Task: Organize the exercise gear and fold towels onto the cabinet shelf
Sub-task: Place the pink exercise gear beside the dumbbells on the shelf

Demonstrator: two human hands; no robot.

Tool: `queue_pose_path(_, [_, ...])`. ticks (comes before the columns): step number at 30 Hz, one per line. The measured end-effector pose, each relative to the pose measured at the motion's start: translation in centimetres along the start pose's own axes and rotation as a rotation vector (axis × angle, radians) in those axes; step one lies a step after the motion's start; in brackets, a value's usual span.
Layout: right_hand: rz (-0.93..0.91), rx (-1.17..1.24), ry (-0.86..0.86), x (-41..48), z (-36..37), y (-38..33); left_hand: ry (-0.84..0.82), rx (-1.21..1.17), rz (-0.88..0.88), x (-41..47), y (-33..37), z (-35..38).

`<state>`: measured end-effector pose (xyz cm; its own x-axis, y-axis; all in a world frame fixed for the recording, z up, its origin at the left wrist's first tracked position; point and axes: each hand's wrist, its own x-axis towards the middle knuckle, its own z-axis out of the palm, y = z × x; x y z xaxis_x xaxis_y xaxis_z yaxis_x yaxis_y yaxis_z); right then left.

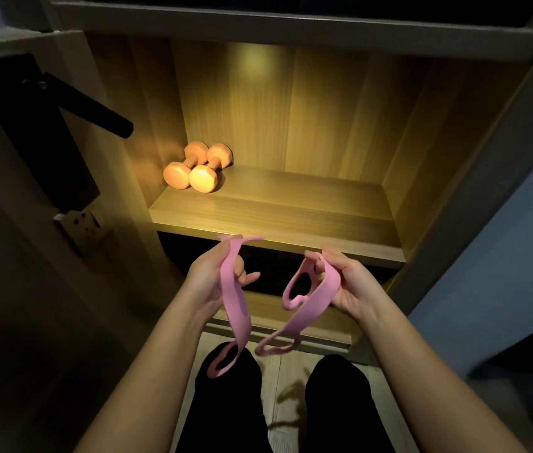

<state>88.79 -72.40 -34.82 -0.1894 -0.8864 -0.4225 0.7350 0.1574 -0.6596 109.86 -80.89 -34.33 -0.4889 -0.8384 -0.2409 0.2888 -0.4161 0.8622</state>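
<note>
A pink resistance band (237, 308) with loop handles hangs between my two hands in front of the cabinet. My left hand (212, 276) grips one stretch of it, and a loop dangles below near my knee. My right hand (346, 282) pinches the other end, with loops drooping under it. Two orange dumbbells (196, 168) lie side by side at the back left of the lit wooden shelf (291, 210). No towels are in view.
The shelf's right part is bare wood. Another shelf board (291, 24) runs above. A dark door with a black lever handle (88, 106) stands open at the left. A blue wall (503, 256) is at the right. My black-clad legs (225, 403) are below.
</note>
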Motion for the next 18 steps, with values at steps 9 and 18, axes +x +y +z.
queue_pose_path(9, [0.005, -0.1, -0.001, -0.2, -0.8, -0.9, 0.083, 0.06, 0.048, 0.7, 0.1, 0.6])
queue_pose_path(18, [0.077, 0.092, -0.046, 0.0, -1.6, -0.3, 0.055, 0.168, 0.074, 0.6, -0.1, 0.4])
